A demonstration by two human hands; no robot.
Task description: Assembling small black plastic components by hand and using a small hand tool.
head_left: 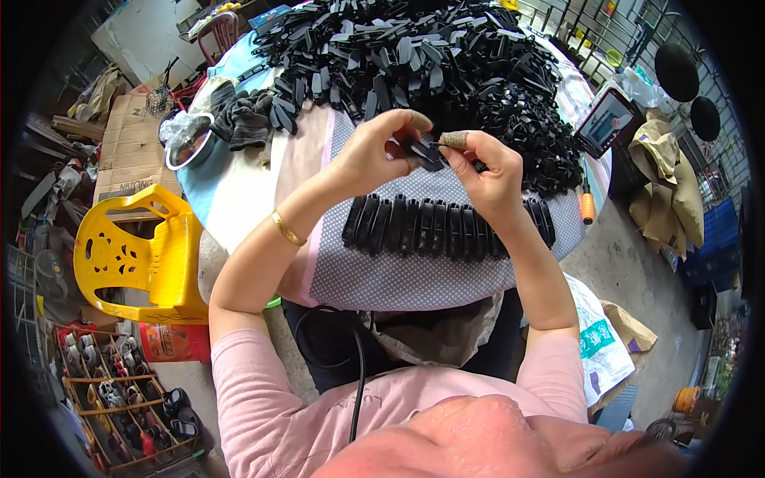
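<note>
Over the middle of the round table, my left hand (376, 151) pinches a black plastic piece (426, 154), long and narrow. My right hand (488, 166) meets it from the other side, thumb and forefinger pressed together at the piece's end; whatever small part they grip is too small to make out. Cloth-like covers wrap some fingertips. Below my hands runs a row of black plastic pieces (430, 228), standing side by side on the dotted tablecloth (398, 287). A large heap of loose black plastic parts (414, 60) covers the table's far side, with smaller bits at its right.
An orange-handled screwdriver (587, 209) lies at the right edge, near a propped phone (606, 122). Dark gloves (243, 119) and a white bowl (191, 151) are at the left. A yellow chair (143, 255) stands left of the table; a shoe rack (119, 398) is lower left.
</note>
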